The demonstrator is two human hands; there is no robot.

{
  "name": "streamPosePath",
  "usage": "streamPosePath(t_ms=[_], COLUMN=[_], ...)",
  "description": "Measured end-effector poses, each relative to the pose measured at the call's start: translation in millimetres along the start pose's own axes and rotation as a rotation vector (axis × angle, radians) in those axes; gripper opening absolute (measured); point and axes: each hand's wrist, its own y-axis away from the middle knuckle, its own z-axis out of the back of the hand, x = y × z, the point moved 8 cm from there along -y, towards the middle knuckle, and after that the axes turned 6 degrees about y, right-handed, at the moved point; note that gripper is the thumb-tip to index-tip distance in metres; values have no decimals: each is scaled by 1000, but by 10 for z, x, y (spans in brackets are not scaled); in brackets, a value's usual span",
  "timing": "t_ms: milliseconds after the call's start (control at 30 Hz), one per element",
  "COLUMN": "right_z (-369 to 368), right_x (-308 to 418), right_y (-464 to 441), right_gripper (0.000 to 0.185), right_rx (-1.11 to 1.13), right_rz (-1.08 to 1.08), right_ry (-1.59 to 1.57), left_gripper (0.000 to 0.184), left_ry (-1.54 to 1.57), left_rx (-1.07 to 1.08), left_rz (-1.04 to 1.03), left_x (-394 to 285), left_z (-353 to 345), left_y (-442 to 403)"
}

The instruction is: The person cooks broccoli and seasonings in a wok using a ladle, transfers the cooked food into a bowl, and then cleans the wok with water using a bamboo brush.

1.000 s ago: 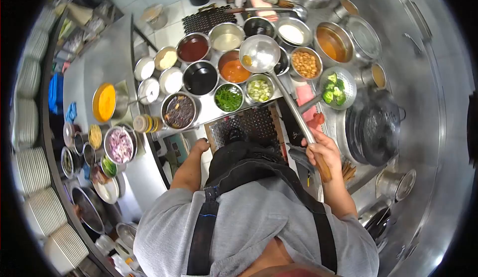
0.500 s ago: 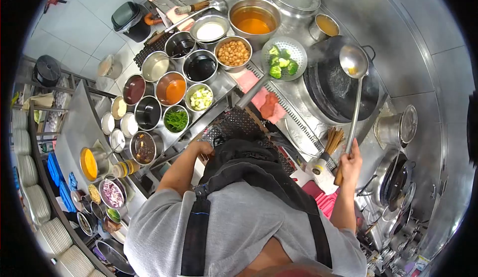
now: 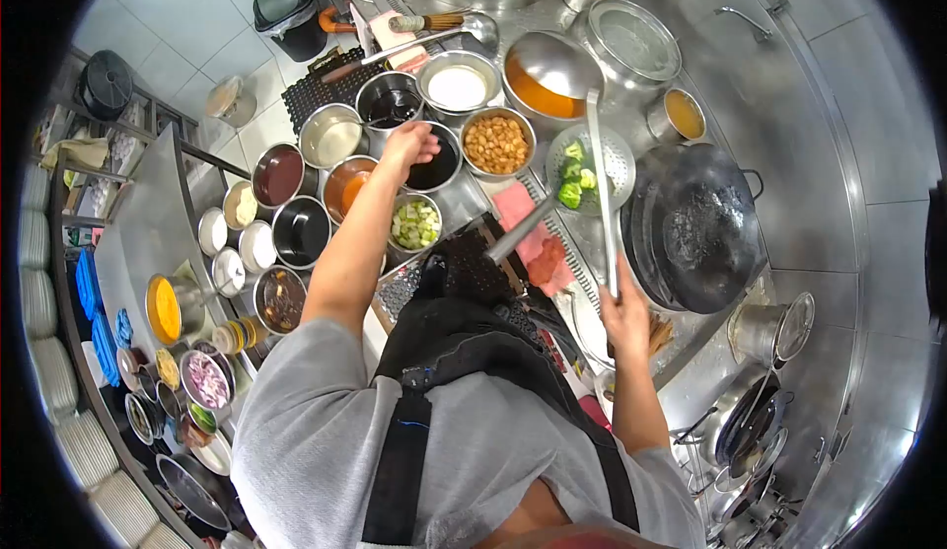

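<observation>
My right hand (image 3: pixel 625 314) grips the long handle of a metal ladle (image 3: pixel 599 154). Its bowl lies over the pot of orange liquid (image 3: pixel 546 100) and hides part of it. Held over the dark-liquid containers, my left hand (image 3: pixel 412 145) has its fingers drawn together; what they hold is too small to tell. Close to it are a pot of dark liquid (image 3: pixel 391 105) and a bowl of white contents (image 3: pixel 459 85). Under the ladle handle, a perforated strainer (image 3: pixel 616 169) holds broccoli (image 3: pixel 572 176). The black wok (image 3: pixel 702 228) sits right of the strainer.
A bowl of brown chunks (image 3: pixel 497 145) and one of chopped green pieces (image 3: pixel 414 224) stand near my left arm. A brush (image 3: pixel 426 22) and second ladle (image 3: pixel 481 32) lie at the back. Lidded pots (image 3: pixel 764 332) are at right, plate stacks (image 3: pixel 54 376) at far left.
My left hand has risen from beside the apron to over the dark-liquid containers. The ladle in my right hand has moved from above the wok to over the orange-liquid pot.
</observation>
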Motion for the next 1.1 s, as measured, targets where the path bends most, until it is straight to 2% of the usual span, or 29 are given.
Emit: streamPosePath(t_ms=[67, 200, 300, 367, 400, 433, 500, 533, 567, 633, 700, 800, 833, 900, 967, 1067, 1100], right_z=[-374, -979, -1297, -1392, -1354, -1246, -1009, -1019, -852, -715, -892, -1174, -1147, -1100, -974, -1013, -1064], right_x=[437, 945, 1068, 1147, 1140, 1202, 1231, 934, 1058, 1012, 983, 1200, 1215, 1150, 1293, 1365, 1324], right_y=[-354, -908, -1006, -919, -904, -945, -1028, -1108, -1162, -1259, -1188, -932, -937, -804, -848, -962, -931], right_gripper=[66, 64, 65, 67, 69, 69, 70, 70, 70, 70, 68, 66, 66, 67, 69, 70, 70], right_rx=[33, 58, 273, 368, 458, 452, 474, 261, 282, 370, 371, 341, 344, 505, 491, 311, 310], right_rz=[180, 234, -15, -187, -337, -342, -246, 154, 206, 176, 112, -21, -20, -416, -363, -18, -24], right_ry=[48, 155, 121, -230, -289, -288, 66, 291, 528, 676, 565, 135, 128, -439, -377, 295, 292], left_gripper=[28, 22, 19, 18, 16, 16, 16, 15, 15, 14, 14, 13, 13, 13, 15, 15, 15], left_ry=[54, 137, 169, 166, 159, 159, 136, 166, 165, 150, 140, 100, 94, 187, 184, 170, 166], left_rx=[-51, -49, -32, -32, -30, -23, 2, 5, 13, 8, 26, 10, 5, 1, 24, 54, 58], left_rz=[35, 77, 72, 62, 41, 43, 72, 49, 50, 1, 5, 21, 21, 28, 30, 36, 39], left_x=[-94, -142, -156, -185, -219, -214, -172, -153, -113, -117, -111, -161, -163, -141, -82, -81, -91], left_z=[-1, -25, -37, -44, -33, -16, -25, -14, -8, -2, -23, -5, -2, -4, 4, -27, -52], left_y=[-412, -949, -1008, -994, -987, -1014, -1067, -1097, -1137, -1159, -1181, -1140, -1138, -1126, -1206, -1212, -1180])
